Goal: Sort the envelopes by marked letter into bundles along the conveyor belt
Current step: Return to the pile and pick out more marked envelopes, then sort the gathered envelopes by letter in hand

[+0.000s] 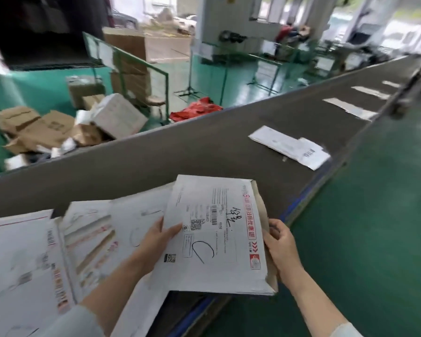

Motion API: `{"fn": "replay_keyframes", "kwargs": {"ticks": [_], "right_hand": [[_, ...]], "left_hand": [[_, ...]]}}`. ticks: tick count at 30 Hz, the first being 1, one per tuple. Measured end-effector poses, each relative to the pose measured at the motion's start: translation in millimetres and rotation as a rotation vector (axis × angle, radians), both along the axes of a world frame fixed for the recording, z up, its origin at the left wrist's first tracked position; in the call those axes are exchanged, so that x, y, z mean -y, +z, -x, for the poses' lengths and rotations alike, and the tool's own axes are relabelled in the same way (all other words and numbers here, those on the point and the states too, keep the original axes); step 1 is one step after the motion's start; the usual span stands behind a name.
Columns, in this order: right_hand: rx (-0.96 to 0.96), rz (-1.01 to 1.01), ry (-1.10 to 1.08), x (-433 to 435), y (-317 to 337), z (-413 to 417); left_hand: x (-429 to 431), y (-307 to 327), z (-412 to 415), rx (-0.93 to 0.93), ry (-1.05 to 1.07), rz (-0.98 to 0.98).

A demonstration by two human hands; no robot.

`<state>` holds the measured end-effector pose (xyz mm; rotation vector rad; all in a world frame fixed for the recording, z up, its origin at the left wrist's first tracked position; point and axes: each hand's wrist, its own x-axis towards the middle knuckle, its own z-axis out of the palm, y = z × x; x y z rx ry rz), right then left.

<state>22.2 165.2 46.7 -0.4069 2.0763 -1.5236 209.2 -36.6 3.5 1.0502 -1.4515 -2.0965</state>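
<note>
A white envelope point(219, 234) with a hand-drawn letter C and a red strip is held above the near edge of the grey conveyor belt point(180, 152). My left hand point(156, 242) grips its left edge with the thumb on top. My right hand point(281, 246) holds its right edge, fingers curled round it. Under and left of it lie several loose white envelopes point(95, 234) on the belt. Further along the belt lies an envelope bundle point(289, 145), then a second bundle point(348, 108) and a third bundle point(370, 91).
The belt runs from bottom left to top right, with a blue edge point(301, 203) beside the green floor point(374, 215). Beyond the belt stand cardboard boxes point(46, 127), a green metal cage point(141, 69) and a red bag point(197, 109).
</note>
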Motion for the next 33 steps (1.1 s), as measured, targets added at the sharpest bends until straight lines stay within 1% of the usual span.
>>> {"fn": "replay_keyframes", "kwargs": {"ticks": [2,5,7,8,9,10,12,17,20,21,22,25,27,30,33], "right_hand": [[-0.027,-0.043,-0.05,-18.4,0.5,9.7],[-0.063,0.007,-0.16,-48.3,0.7,33.4],[-0.155,0.028,-0.204,-64.8,3.7,52.5],[-0.208,0.049,-0.224,-81.6,7.4,77.2],[-0.259,0.049,-0.216,-89.4,10.5,91.0],[-0.303,0.037,-0.197,-89.8,14.5,97.0],[-0.378,-0.005,-0.191,-109.7,20.3,134.0],[-0.282,0.02,-0.17,-152.0,38.8,232.8],[-0.12,0.095,-0.162,-170.3,46.1,278.7],[-0.103,0.096,-0.145,-175.3,44.7,292.5],[-0.12,0.081,-0.126,-178.5,41.7,306.8],[-0.26,-0.07,-0.068,-188.8,28.1,355.0],[-0.316,-0.144,-0.058,-189.0,19.9,388.2],[-0.38,-0.177,-0.119,-184.0,6.9,453.5],[-0.388,-0.164,-0.201,-176.4,-2.6,527.6]], "left_hand": [[-14.9,5.8,25.0,0.009,-0.052,0.043],[-35.2,9.4,71.2,-0.012,-0.131,0.093],[-47.2,13.0,98.3,-0.037,-0.177,0.09],[-59.2,14.5,129.8,-0.056,-0.194,0.079],[-63.7,14.5,144.3,-0.068,-0.194,0.07],[-63.5,14.4,147.8,-0.072,-0.193,0.063],[-78.7,14.9,186.0,-0.115,-0.194,0.028],[-120.5,16.0,292.5,-0.184,-0.203,-0.038],[-150.3,14.9,350.4,-0.193,-0.147,-0.027],[-158.7,14.8,367.1,-0.192,-0.136,-0.026],[-163.4,15.1,381.7,-0.194,-0.132,-0.027],[-167.7,17.3,431.4,-0.19,-0.101,-0.044],[-164.9,17.2,464.5,-0.193,-0.074,-0.044],[-159.7,13.5,531.8,-0.192,-0.053,-0.038],[-148.8,17.0,608.8,-0.207,-0.091,-0.042]]}}
